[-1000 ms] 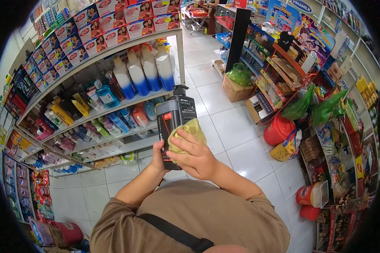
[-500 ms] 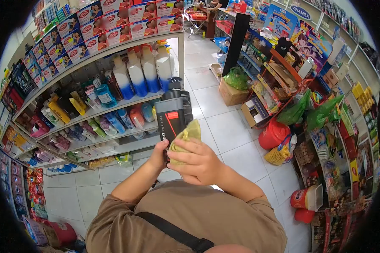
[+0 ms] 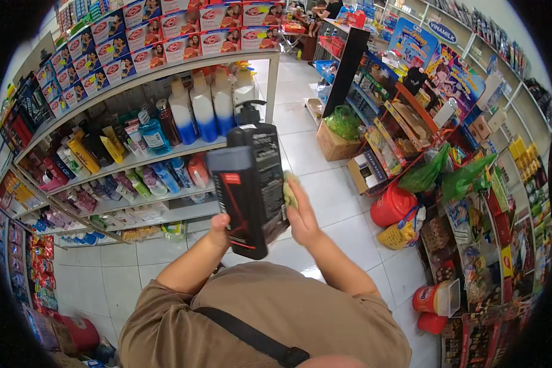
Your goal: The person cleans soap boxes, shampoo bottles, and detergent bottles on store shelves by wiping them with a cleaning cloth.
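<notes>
Two black bottles stand side by side, upright, in front of my chest. The nearer one [image 3: 238,214] has a grey cap and a red mark; the other [image 3: 267,165] has a pump top. My left hand [image 3: 219,230] grips the nearer bottle at its lower left edge. At the right side of the pump bottle, my right hand [image 3: 302,214] presses a yellow-green cloth [image 3: 289,191] against it. Part of the cloth is hidden behind the fingers.
A shelf unit [image 3: 159,211] with soap boxes [image 3: 181,24] and rows of bottles stands at the left. On the right are a red bucket [image 3: 391,205], green bags [image 3: 424,172], a cardboard box [image 3: 337,142] and packed racks. People are partly visible at the far back.
The bottles have turned and now show more of their sides, with the pump bottle more visible. My right hand and the cloth have moved from the front bottle's face to the right side.
</notes>
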Demonstrator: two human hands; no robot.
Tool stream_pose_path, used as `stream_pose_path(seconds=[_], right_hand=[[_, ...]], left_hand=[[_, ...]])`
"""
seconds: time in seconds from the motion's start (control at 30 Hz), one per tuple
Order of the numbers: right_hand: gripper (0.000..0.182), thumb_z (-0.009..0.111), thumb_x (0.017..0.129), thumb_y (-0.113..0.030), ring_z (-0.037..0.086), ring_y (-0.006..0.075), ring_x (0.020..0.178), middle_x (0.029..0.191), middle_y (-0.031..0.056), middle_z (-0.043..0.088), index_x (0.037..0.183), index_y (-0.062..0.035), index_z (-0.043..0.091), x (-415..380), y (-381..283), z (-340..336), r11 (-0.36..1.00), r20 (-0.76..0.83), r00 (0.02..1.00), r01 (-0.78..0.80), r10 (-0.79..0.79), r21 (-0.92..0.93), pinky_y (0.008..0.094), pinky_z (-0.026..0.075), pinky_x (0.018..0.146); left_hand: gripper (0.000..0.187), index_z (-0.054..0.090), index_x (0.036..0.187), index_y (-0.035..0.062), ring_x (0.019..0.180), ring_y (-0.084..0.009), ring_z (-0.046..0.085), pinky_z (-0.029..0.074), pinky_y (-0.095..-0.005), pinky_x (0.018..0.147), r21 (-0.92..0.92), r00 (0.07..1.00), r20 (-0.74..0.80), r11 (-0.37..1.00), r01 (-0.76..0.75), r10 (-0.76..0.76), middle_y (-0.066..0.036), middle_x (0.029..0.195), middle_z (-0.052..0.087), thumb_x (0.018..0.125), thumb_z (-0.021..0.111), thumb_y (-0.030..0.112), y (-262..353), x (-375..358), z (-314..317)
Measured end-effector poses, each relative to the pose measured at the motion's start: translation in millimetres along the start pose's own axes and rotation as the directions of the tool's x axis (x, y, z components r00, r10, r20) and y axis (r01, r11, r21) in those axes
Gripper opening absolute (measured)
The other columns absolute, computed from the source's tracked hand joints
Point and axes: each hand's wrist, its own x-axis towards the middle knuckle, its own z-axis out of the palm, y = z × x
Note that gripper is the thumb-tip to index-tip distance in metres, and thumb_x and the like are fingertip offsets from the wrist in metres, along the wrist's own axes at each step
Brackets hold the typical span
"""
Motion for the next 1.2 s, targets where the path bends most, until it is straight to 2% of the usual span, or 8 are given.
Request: stream_pose_path(seconds=[0.27,0.47,0.57,0.8,0.9,1.03,1.07,1.2], right_hand=[[0.054,0.033,0.093,-0.013,0.027,0.0232,0.127,0.139,0.0158,0.025,0.139,0.0008,0.009,28,-16,-2,0.86,-0.192,0.948,-0.131,0.255,0.493,0.0321,0.018,0.105],[0.052,0.036,0.094,-0.036,0.05,0.0206,0.108,0.126,0.0095,0.044,0.137,-0.0094,0.022,19,2,-4,0.68,-0.248,0.829,-0.199,0.501,0.706,0.035,0.043,0.091],[0.055,0.043,0.09,-0.044,0.053,0.0214,0.103,0.12,0.008,0.049,0.131,-0.0096,0.031,-19,29,9,0.422,-0.013,0.779,-0.326,0.627,0.846,0.0364,0.046,0.087],[0.058,0.059,0.074,-0.031,0.056,0.0217,0.097,0.108,0.0068,0.056,0.123,-0.0089,0.04,-23,14,14,0.445,-0.16,0.69,-0.256,0.706,0.858,0.037,0.048,0.083],[0.058,0.065,0.069,-0.023,0.057,0.0202,0.091,0.105,0.0089,0.053,0.118,-0.0039,0.039,-15,11,2,0.533,-0.26,0.675,-0.232,0.69,0.814,0.0335,0.05,0.079],[0.054,0.062,0.071,-0.017,0.059,0.0211,0.088,0.102,0.0107,0.055,0.118,-0.002,0.04,1,1,-2,0.731,-0.417,0.735,-0.155,0.535,0.664,0.0337,0.051,0.077],[0.061,0.066,0.069,-0.01,0.056,0.0206,0.092,0.105,0.0108,0.052,0.121,-0.0036,0.035,-2,4,-6,0.68,-0.369,0.756,-0.135,0.541,0.721,0.033,0.048,0.081],[0.064,0.062,0.077,-0.023,0.051,0.0226,0.104,0.115,0.0111,0.047,0.128,-0.0055,0.029,3,-10,-9,0.779,-0.379,0.791,-0.186,0.481,0.599,0.0359,0.043,0.09]], left_hand=[[0.097,0.037,0.131,0.0048,0.111,-0.0311,0.05,0.041,-0.0444,0.094,-0.074,0.946,0.024,0.944,0.323,-0.322,-0.018,0.126,0.045,0.056,0.069,0.057,-7,-10,-33],[0.096,0.038,0.131,0.0044,0.109,-0.0303,0.052,0.042,-0.0417,0.093,-0.091,0.907,0.041,0.902,0.422,-0.42,-0.019,0.124,0.048,0.06,0.062,0.064,-31,-9,-51],[0.09,0.039,0.13,0.0043,0.106,-0.0289,0.054,0.044,-0.0402,0.091,-0.135,0.914,0.003,0.906,0.402,-0.405,-0.019,0.122,0.05,0.065,0.059,0.063,-22,-2,-41],[0.046,0.048,0.12,0.0021,0.088,-0.0209,0.061,0.052,-0.0341,0.071,0.037,0.909,-0.208,0.926,0.377,-0.361,-0.015,0.104,0.059,0.085,0.055,0.031,-10,13,-42],[0.047,0.043,0.125,0.0037,0.089,-0.0194,0.059,0.05,-0.0307,0.071,0.526,0.946,-0.304,0.807,0.267,-0.115,-0.014,0.106,0.056,0.085,0.058,0.023,3,20,-30],[0.076,0.028,0.136,0.0065,0.093,-0.023,0.057,0.046,-0.0333,0.079,0.766,0.986,-0.161,0.624,0.155,-0.047,-0.017,0.112,0.052,0.075,0.07,0.026,12,13,-15],[0.084,0.023,0.137,0.005,0.101,-0.0231,0.054,0.043,-0.0337,0.085,0.752,0.971,-0.167,0.614,0.237,-0.171,-0.017,0.116,0.05,0.073,0.072,0.026,21,12,3],[0.082,0.021,0.137,0.0017,0.114,-0.0185,0.045,0.033,-0.0338,0.098,0.698,0.99,-0.075,0.716,-0.032,0.117,-0.013,0.124,0.046,0.073,0.07,0.018,-18,10,-11]])
